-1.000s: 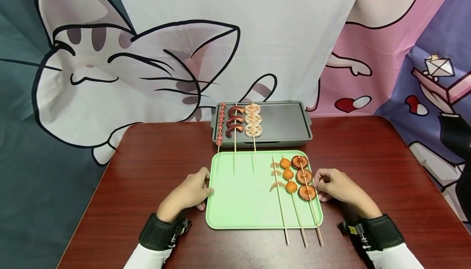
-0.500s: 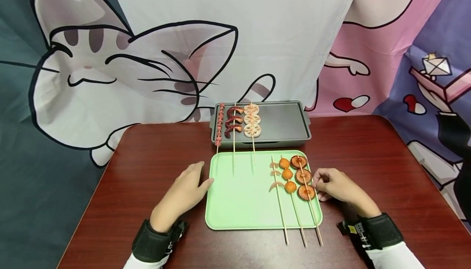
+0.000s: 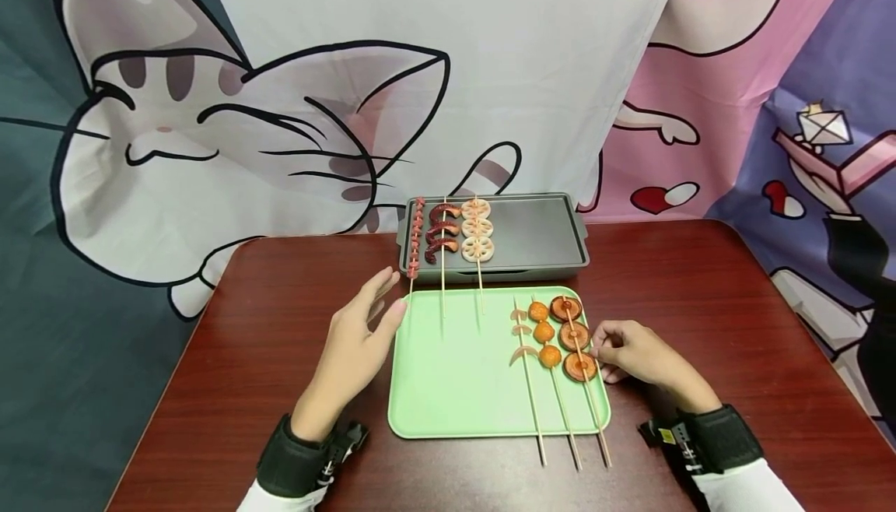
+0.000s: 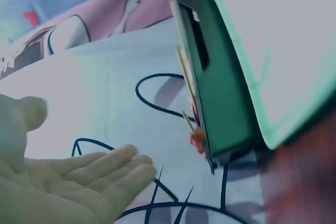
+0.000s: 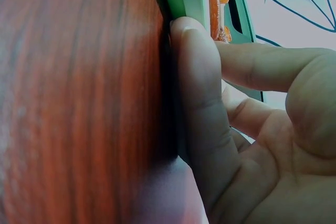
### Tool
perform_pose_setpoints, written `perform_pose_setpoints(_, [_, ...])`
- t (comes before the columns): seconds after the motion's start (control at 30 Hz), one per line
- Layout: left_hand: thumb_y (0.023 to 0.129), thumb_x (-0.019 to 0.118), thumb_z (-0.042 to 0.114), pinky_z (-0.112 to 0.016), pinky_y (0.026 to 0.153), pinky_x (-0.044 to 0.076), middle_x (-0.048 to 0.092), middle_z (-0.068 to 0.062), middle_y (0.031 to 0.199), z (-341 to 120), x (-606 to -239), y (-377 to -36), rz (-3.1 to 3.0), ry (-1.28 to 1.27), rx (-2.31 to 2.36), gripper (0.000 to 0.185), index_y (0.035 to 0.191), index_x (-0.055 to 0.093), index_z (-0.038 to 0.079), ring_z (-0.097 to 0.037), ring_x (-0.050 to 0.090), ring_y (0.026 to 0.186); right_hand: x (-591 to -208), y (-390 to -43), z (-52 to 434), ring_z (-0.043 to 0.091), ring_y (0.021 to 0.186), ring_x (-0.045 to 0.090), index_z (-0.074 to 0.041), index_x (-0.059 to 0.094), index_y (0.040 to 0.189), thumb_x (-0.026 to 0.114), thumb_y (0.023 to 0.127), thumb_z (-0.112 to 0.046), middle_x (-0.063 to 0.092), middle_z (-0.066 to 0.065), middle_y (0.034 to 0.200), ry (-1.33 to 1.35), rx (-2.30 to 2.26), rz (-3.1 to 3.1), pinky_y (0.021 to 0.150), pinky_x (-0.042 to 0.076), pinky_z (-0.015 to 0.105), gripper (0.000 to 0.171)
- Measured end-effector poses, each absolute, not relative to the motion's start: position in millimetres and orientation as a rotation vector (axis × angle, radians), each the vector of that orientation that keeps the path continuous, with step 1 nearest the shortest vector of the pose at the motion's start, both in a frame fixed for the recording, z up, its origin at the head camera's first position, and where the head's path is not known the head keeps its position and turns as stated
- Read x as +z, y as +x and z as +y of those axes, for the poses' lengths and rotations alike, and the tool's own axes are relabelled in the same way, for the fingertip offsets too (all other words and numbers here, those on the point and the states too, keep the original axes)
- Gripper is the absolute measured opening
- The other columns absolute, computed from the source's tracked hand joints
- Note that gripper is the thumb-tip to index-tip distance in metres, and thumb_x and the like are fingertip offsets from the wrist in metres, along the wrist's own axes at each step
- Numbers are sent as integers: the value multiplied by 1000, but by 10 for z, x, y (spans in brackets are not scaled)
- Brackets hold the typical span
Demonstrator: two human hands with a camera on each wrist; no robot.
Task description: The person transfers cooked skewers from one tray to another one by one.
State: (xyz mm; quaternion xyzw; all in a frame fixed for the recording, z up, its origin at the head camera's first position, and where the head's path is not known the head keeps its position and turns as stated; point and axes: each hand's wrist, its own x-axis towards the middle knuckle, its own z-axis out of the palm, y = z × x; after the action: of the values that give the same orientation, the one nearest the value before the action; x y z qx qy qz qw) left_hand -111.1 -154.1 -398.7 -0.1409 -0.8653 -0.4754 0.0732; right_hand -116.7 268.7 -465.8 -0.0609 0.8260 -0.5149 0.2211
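Left hand (image 3: 355,341) holds nothing, fingers loose, just beside the light-green rectangular plastic tray (image 3: 455,387) on the red-brown wooden table (image 3: 287,271). Brown round-slice skewer (image 3: 575,373) overhangs the near edge — right hand (image 3: 635,353) pinches the right rim (just one side!), so lifting could tip everything.

Lower centre, you have a smooth, plastic-looking tray (image 3: 455,395); mid-frame, a matt grey pan (image 3: 539,232); your table (image 3: 273,317) looks glossy wood, the upper backdrop (image 3: 546,68) creased cloth.
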Motion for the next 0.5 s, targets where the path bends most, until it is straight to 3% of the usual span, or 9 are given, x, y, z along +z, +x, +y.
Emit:
perform_pose_setpoints(0.1, [110, 52, 28, -27, 111, 50, 59, -12, 148, -1521, -3956, -1168, -2490, -434, -1620, 48, 153, 47, 8, -27, 57, 138, -4659, -1167, 2682, 15, 60, 67, 7, 61, 97, 62, 97, -1, 62, 8, 73, -169, -1419, 2283, 55, 64, 32, 8])
perform_pose_setpoints(0.17, [112, 47, 27, -24, 110, 51, 60, -16, 147, -1504, -3938, -1216, -2450, -449, -1737, 46, 151, 48, 5, -29, 58, 137, -4659, -1167, 2682, 15, 60, 67, 8, 60, 97, 62, 97, 0, 62, 8, 73, -166, -1419, 2280, 56, 63, 32, 8])
perform_pose_setpoints(0.33, [115, 35, 34, -42, 112, 50, 53, -25, 151, -1421, -3882, -1338, -2411, -501, -2025, 53, 151, 45, -4, -38, 55, 139, -4661, -1173, 2692, 15, 61, 67, 8, 60, 98, 61, 97, 0, 62, 8, 74, -166, -1423, 2273, 56, 63, 31, 8])
perform_pose_setpoints(0.5, [112, 43, 35, -44, 109, 54, 54, -27, 148, -1264, -3857, -1478, -2459, -432, -2173, 52, 148, 49, -3, -39, 58, 134, -4669, -1184, 2704, 14, 60, 67, 9, 60, 98, 61, 97, 0, 62, 8, 74, -181, -1421, 2270, 56, 63, 31, 8])
